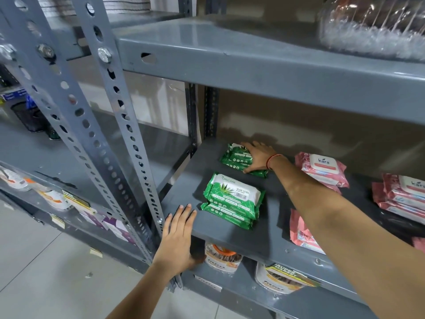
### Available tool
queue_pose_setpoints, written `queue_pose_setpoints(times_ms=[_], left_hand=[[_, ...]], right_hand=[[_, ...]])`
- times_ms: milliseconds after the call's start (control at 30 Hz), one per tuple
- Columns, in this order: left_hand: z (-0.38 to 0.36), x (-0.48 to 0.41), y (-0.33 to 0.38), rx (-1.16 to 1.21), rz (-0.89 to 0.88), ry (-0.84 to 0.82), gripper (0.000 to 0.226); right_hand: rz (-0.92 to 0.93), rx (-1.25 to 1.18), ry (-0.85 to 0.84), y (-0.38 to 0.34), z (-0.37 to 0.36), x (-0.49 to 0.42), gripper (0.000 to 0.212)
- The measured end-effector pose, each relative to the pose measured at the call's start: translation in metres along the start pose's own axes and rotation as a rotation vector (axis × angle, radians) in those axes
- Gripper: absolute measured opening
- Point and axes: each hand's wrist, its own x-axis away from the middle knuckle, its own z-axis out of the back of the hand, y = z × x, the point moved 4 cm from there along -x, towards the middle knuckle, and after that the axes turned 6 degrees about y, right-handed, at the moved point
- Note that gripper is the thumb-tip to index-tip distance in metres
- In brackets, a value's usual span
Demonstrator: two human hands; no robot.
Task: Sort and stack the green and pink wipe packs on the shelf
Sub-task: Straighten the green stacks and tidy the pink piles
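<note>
You see four green wipe packs: two stacked at centre frame (232,200), two more stacked just above them (236,158). Pink wipe packs number at least seven that can be counted: two stacked right of centre (322,171), three at the right edge (402,196), one standing on end at lower right (301,231), and a sliver at the far right edge (418,242). Two hands show, the left (178,238) and the right (258,156). Two labelled jars (222,257) sit on the shelf below.
</note>
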Motion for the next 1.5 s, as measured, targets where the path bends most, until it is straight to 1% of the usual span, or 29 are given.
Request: queue_pose_setpoints(times_ms=[167, 300, 400, 533, 633, 700, 733, 833, 867, 1067, 1133, 1200, 1233, 1267, 1333, 1367, 1433, 1500], left_hand=[[0.003, 0.002, 0.002, 0.002, 0.003, 0.009, 0.131], [0.004, 0.002, 0.001, 0.007, -0.006, 0.013, 0.130], [0.003, 0.000, 0.001, 0.006, -0.007, 0.014, 0.131], [0.000, 0.000, 0.001, -0.011, -0.006, 0.004, 0.136], [-0.003, -0.001, 0.000, -0.016, 0.001, 0.001, 0.142], [-0.005, -0.001, -0.001, -0.023, 0.011, -0.008, 0.144], [-0.005, -0.002, -0.002, -0.026, 0.015, -0.015, 0.144], [-0.006, -0.001, -0.001, -0.025, 0.020, -0.025, 0.144], [-0.005, -0.001, -0.001, -0.022, 0.020, -0.022, 0.144], [-0.001, 0.001, 0.001, -0.020, 0.014, -0.005, 0.134], [0.001, 0.000, 0.001, -0.017, 0.008, 0.000, 0.132], [0.003, -0.001, 0.002, -0.017, 0.003, 0.019, 0.130], [0.004, 0.001, 0.002, -0.019, 0.003, 0.023, 0.129], [0.005, 0.000, 0.002, -0.018, -0.001, 0.028, 0.127], [0.008, 0.001, 0.003, -0.023, -0.007, 0.039, 0.120], [0.010, 0.002, 0.004, -0.023, -0.008, 0.032, 0.117], [0.013, 0.003, 0.005, -0.014, -0.009, 0.010, 0.115], [0.014, 0.003, 0.006, -0.001, -0.010, 0.013, 0.115]], right_hand=[[-0.113, -0.008, 0.031, -0.004, 0.002, 0.000, 0.109], [-0.179, -0.072, 0.026, -0.003, 0.010, -0.006, 0.116], [-0.205, -0.073, -0.037, -0.002, 0.017, -0.009, 0.119], [-0.269, -0.060, -0.025, -0.002, 0.013, -0.010, 0.113], [-0.310, -0.144, -0.091, -0.003, 0.008, -0.011, 0.116], [-0.307, -0.201, -0.127, -0.002, 0.006, -0.014, 0.120], [-0.300, -0.215, -0.125, -0.002, 0.005, -0.016, 0.118], [-0.260, -0.221, -0.088, -0.002, 0.004, -0.017, 0.099], [-0.238, -0.198, -0.086, -0.004, 0.006, -0.015, 0.096], [-0.109, -0.167, -0.115, -0.013, 0.007, -0.007, 0.107], [-0.097, -0.177, -0.161, -0.013, 0.007, -0.006, 0.117], [-0.105, -0.209, -0.211, -0.014, 0.008, -0.004, 0.133], [-0.110, -0.226, -0.191, -0.016, 0.009, -0.001, 0.137], [-0.115, -0.226, -0.111, -0.020, 0.015, 0.003, 0.138], [-0.111, -0.202, 0.109, -0.032, 0.028, 0.017, 0.134], [-0.094, -0.200, 0.189, -0.041, 0.033, 0.029, 0.130], [-0.070, -0.226, 0.262, -0.061, 0.036, 0.055, 0.118], [-0.080, -0.252, 0.245, -0.080, 0.031, 0.086, 0.109]])
